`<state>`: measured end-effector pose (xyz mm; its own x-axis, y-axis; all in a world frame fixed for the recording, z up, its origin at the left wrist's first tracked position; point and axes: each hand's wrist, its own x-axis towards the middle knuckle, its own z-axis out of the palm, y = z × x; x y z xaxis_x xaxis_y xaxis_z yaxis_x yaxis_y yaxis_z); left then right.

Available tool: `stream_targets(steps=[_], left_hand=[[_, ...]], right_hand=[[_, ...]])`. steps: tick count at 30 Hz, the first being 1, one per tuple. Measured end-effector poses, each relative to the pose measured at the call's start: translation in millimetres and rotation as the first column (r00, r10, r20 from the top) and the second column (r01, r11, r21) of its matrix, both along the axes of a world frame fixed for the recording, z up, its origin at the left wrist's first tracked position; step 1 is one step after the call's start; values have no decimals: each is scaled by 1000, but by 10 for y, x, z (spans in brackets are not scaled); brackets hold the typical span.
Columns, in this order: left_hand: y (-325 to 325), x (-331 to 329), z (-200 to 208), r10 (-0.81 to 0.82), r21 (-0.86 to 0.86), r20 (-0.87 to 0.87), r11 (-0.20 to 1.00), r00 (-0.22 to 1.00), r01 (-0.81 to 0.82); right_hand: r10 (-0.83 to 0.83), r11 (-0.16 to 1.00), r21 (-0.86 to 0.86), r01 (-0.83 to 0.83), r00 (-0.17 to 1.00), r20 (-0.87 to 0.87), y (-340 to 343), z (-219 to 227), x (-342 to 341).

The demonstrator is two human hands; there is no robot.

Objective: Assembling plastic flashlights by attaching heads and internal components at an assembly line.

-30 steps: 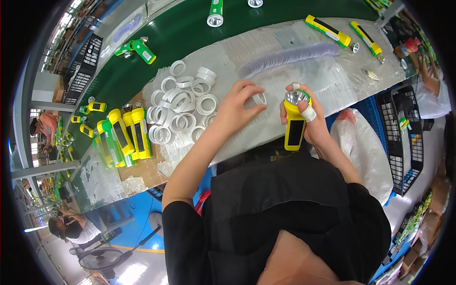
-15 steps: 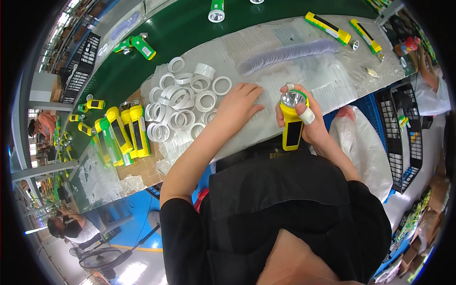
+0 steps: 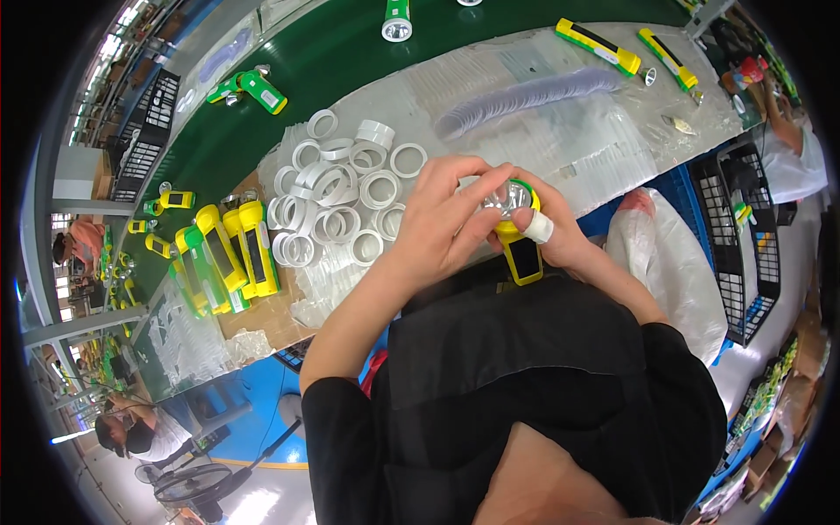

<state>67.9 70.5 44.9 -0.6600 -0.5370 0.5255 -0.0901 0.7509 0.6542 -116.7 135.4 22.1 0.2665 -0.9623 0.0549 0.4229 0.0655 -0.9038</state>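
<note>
A yellow and green flashlight [image 3: 523, 261] with a dark panel on its side is gripped by my right hand [image 3: 560, 232], its silvery reflector facing up. White wrapping covers my right thumb. My left hand [image 3: 442, 214] is closed at the flashlight's head, thumb and fingers touching the reflector's rim. Whether a thin clear piece sits between those fingers I cannot make out. Beside my left hand lies a heap of white rings [image 3: 332, 188]. A long row of thin clear discs [image 3: 525, 101] rests on the table beyond both hands.
Several yellow and green flashlights [image 3: 232, 254] lie at the left; two yellow ones [image 3: 599, 45] are at the far right. A green belt [image 3: 324, 66] curves behind the table. A white sack [image 3: 669, 271] and a black crate [image 3: 744, 245] stand at the right.
My left hand has left the table beside the rings and come to the flashlight's head. My right hand has brought the flashlight slightly left and closer to me.
</note>
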Motion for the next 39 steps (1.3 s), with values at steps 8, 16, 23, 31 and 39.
stream_targets(steps=[8, 16, 23, 31, 39], left_hand=[[66, -53, -296, 2, -150, -190, 988, 982, -31], [-33, -12, -145, 179, -113, -201, 972, 963, -205], [-504, 455, -317, 493, -491, 599, 849, 632, -196], [-447, 240, 0, 279, 197, -220, 951, 935, -238], [-371, 134, 212, 221, -102, -117, 967, 968, -233]], right_hand=[[120, 990, 68, -122, 992, 25, -21, -130, 133], [30, 997, -68, -33, 999, -36, -163, -43, 144], [-162, 949, -284, 138, 985, -62, -597, 39, 123], [-150, 951, -284, 122, 986, -79, -781, -67, 196], [-143, 899, -429, 85, 984, -105, -865, -169, 168]])
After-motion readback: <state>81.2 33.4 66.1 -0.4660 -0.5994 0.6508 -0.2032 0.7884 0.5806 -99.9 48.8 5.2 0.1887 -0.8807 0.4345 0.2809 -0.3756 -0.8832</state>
